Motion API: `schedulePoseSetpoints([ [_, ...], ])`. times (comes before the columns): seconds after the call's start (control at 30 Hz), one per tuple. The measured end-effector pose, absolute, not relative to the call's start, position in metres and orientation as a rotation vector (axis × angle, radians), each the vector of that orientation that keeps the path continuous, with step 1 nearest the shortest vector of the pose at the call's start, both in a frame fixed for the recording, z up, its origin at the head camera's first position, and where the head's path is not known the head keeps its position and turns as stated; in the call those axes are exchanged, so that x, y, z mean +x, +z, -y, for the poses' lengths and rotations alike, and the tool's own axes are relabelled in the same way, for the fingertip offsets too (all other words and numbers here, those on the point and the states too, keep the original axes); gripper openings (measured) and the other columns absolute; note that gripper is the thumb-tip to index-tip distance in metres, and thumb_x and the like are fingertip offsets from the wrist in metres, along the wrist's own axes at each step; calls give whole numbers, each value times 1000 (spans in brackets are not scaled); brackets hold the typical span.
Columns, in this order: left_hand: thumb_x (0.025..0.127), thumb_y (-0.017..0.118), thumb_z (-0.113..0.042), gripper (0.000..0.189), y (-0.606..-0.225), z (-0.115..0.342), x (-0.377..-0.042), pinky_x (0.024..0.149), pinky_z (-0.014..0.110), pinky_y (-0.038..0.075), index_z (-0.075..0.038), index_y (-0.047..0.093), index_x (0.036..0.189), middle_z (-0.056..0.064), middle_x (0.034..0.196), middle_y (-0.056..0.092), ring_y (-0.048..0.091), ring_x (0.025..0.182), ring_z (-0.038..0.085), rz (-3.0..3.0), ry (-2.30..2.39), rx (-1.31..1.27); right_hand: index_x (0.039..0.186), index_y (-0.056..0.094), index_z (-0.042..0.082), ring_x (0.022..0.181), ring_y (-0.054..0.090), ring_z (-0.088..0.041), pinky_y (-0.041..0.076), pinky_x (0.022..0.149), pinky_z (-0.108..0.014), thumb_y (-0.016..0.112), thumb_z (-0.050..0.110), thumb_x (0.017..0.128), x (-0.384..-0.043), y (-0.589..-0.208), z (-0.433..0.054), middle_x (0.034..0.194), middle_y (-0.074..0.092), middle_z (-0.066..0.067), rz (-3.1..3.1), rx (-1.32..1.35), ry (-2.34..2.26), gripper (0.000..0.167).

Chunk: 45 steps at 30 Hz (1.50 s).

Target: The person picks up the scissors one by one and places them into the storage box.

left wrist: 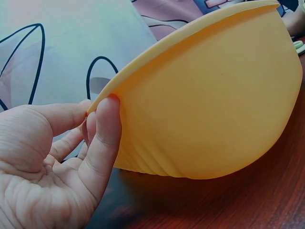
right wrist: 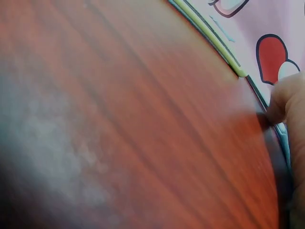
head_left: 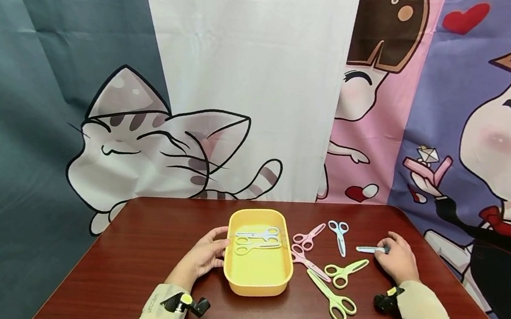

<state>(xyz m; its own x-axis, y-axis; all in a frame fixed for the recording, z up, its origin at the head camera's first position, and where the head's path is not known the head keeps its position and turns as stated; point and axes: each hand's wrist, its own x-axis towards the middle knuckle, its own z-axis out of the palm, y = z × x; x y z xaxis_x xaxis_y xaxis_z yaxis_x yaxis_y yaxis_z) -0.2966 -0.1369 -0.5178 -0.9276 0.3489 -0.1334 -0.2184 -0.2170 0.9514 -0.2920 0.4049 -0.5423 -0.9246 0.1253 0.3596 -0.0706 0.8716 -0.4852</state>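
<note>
One blue scissors (head_left: 368,249) crosswise, tip leftward

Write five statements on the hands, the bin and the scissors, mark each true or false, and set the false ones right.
1. The left hand holds the bin. True.
2. Four pairs of scissors lie in the bin. False: two do, the upper pair and the lower pair.
3. Both pink pairs lie outside the bin. True.
4. The right hand is on a pink pair. False: it is on a blue pair, blade showing.
5. The scissors nearest the person are green. True.
</note>
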Motion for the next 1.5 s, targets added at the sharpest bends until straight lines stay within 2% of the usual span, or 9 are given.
schedulePoseSetpoints([
  [0.13, 105, 51, -7, 54, -518, 136, -297, 55, 27, 58, -9, 28, 154, 7, 107, 67, 64, 72, 14, -1688, 2198, 146, 87, 63, 7, 125, 43, -53, 35, 101, -68, 65, 16, 83, -291, -541, -405, 136, 51, -32, 2677, -1, 672, 10],
  [0.33, 105, 51, -8, 54, -518, 136, -298, 55, 27, 58, -10, 28, 154, 7, 107, 66, 64, 71, 13, -1695, 2194, 149, 94, 63, 3, 116, 47, -51, 38, 99, -64, 65, 10, 86, -290, -545, -405, 123, 56, -30, 2681, 118, 675, 11],
  [0.5, 105, 51, -8, 55, -520, 137, -297, 55, 27, 58, -10, 27, 155, 5, 102, 65, 63, 70, 13, -1693, 2198, 146, 99, 63, 3, 104, 54, -43, 41, 91, -57, 66, 4, 91, -292, -543, -398, 105, 62, -21, 2631, 233, 704, 8],
  [0.67, 106, 49, -7, 56, -521, 137, -296, 54, 25, 57, -9, 24, 156, 6, 101, 64, 65, 73, 12, -1677, 2205, 169, 96, 64, 5, 92, 58, -34, 44, 82, -50, 67, 2, 92, -299, -528, -380, 91, 65, -10, 2589, 337, 707, 5],
  [0.97, 107, 47, -8, 55, -521, 137, -295, 54, 23, 56, -8, 23, 156, 8, 102, 62, 62, 72, 12, -1678, 2202, 179, 104, 67, 4, 97, 54, -35, 42, 85, -50, 67, 2, 93, -309, -488, -321, 97, 67, -10, 2551, 426, 760, 11],
  [1.13, 106, 49, -9, 56, -524, 138, -295, 55, 25, 57, -9, 23, 156, 6, 98, 63, 63, 71, 12, -1678, 2197, 192, 114, 69, 2, 97, 55, -32, 45, 86, -49, 66, 3, 95, -314, -470, -273, 100, 66, -9, 2525, 605, 679, 20],
  [1.27, 105, 51, -10, 57, -525, 138, -296, 55, 25, 57, -9, 24, 156, 6, 97, 63, 63, 71, 12, -1685, 2194, 193, 114, 70, 4, 94, 53, -28, 46, 84, -45, 65, 7, 96, -313, -456, -232, 96, 63, -4, 2542, 731, 623, 19],
  [1.5, 105, 51, -8, 56, -523, 138, -296, 55, 26, 57, -9, 25, 155, 6, 98, 64, 64, 70, 13, -1690, 2198, 183, 116, 70, 7, 105, 57, -28, 49, 94, -47, 64, 10, 98, -302, -439, -167, 107, 65, -6, 2649, 887, 560, 19],
])
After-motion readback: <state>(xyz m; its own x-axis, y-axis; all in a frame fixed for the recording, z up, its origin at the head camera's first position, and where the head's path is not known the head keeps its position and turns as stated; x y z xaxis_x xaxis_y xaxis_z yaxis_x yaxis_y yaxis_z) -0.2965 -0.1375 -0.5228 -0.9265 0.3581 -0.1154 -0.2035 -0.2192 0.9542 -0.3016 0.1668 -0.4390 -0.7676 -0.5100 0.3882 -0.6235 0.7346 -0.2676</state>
